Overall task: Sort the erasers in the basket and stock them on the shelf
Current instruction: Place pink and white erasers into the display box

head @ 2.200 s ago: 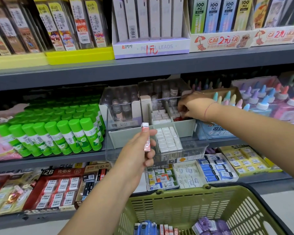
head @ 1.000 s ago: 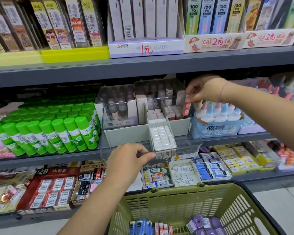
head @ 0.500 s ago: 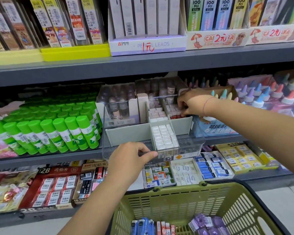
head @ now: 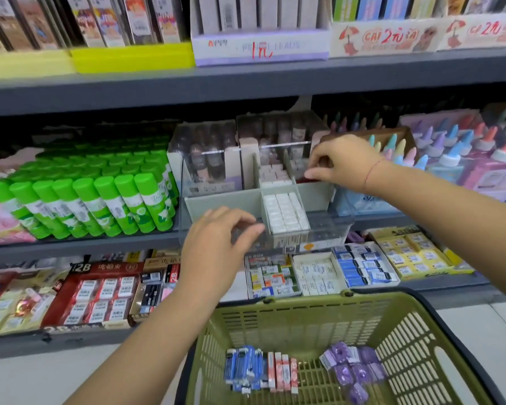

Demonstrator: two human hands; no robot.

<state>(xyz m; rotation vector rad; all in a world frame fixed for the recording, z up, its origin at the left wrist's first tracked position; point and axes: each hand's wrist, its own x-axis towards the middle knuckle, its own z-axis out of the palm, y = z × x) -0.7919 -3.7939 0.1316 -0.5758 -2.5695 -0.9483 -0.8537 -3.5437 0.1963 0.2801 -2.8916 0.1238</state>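
Head view of a stationery shelf with a green basket below it. On the middle board, a clear divided tray juts over the front edge, between the green glue sticks toward the left end and the pastel-capped glue bottles toward the right end.

The left hand hovers at the tray's front-left compartment. Its fingers are loosely bent and apart, and I see nothing held in them. The right hand reaches down into the rear-right compartment with its fingertips drawn together. I cannot tell whether they pinch an eraser, since the tips are hidden behind the divider.

White erasers fill the front-middle compartment in neat rows, and more lie in the compartment behind it.

The unsorted stock lies on the basket floor in three groups: blue erasers at the left, pink erasers just beside them, and purple erasers to the right, apart from the pink ones. Boxed erasers line the lower board, just behind the basket's far rim.
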